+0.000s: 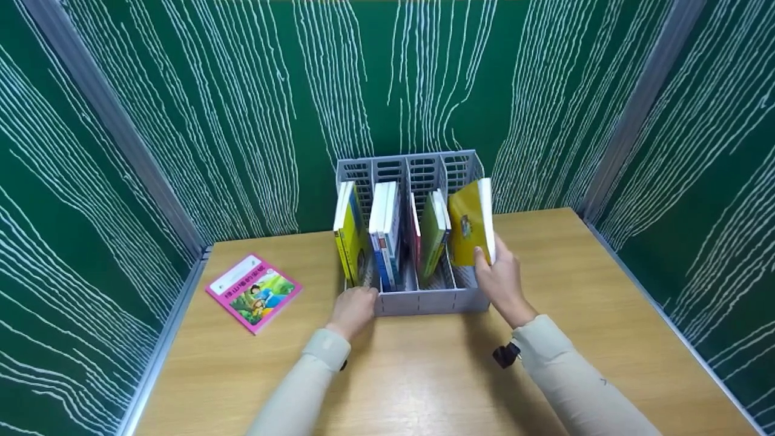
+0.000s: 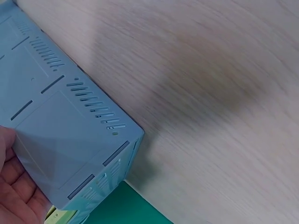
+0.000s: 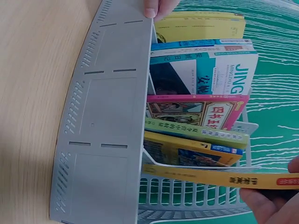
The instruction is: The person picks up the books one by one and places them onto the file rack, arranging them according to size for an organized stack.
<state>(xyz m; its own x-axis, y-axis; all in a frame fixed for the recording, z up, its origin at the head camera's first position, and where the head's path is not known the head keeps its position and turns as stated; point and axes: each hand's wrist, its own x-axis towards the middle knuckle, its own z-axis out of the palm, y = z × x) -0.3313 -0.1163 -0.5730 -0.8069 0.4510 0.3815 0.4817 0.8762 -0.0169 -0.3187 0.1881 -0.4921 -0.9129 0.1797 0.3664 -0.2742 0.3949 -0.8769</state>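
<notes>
My right hand (image 1: pixel 501 280) pinches a yellow book (image 1: pixel 467 227) by its outer edge, thumb on the cover. The book stands tilted at the rightmost compartment of a grey desktop file organizer (image 1: pixel 433 304); in the right wrist view its yellow spine (image 3: pixel 201 177) runs along inside the divider. My left hand (image 1: pixel 354 310) grips the organizer's front lip at the left corner. The left wrist view has the thumb (image 2: pixel 6 139) on the front panel and the fingers curled behind it. Other compartments hold yellow books (image 1: pixel 350 236), white-and-blue books (image 1: pixel 385 233), a pink-spined book (image 3: pixel 229 112) and a green book (image 1: pixel 431 236).
A pink picture-cover book (image 1: pixel 254 293) lies flat on the wooden table (image 1: pixel 418 375), left of the organizer. Green walls (image 1: pixel 327 121) with white wavy lines stand behind and at both sides, joined by grey metal posts (image 1: pixel 642 109).
</notes>
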